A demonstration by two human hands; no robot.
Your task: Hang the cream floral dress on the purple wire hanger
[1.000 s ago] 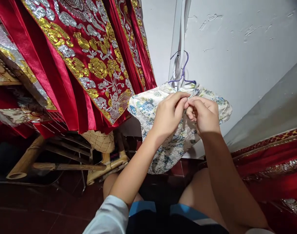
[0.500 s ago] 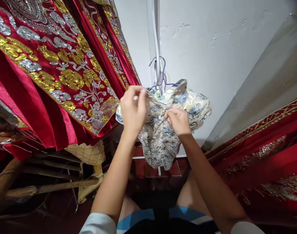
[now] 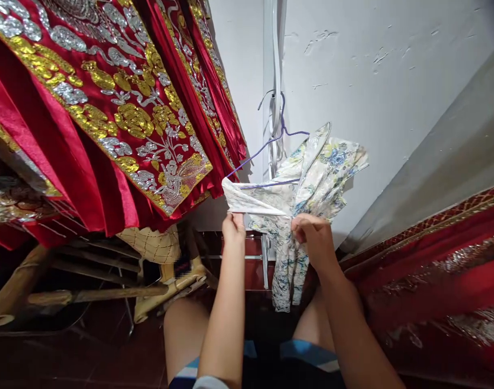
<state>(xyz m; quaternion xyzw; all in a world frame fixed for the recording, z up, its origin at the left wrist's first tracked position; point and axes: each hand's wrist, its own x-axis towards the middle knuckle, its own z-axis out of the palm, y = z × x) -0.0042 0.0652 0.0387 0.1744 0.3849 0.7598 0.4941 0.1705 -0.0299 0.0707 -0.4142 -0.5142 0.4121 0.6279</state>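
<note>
two hands [image 3: 234, 227] [image 3: 315, 237] on one floral garment [image 3: 318, 173]

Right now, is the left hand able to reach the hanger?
Probably yes: bare wire of the hanger shows above the left hand; only the shirt, which this hand holds, lies between.

Pale sleeve [image 3: 210, 383], apparently dark shorts [image 3: 301, 376] with blue-and-white bands [image 3: 307, 352].
</note>
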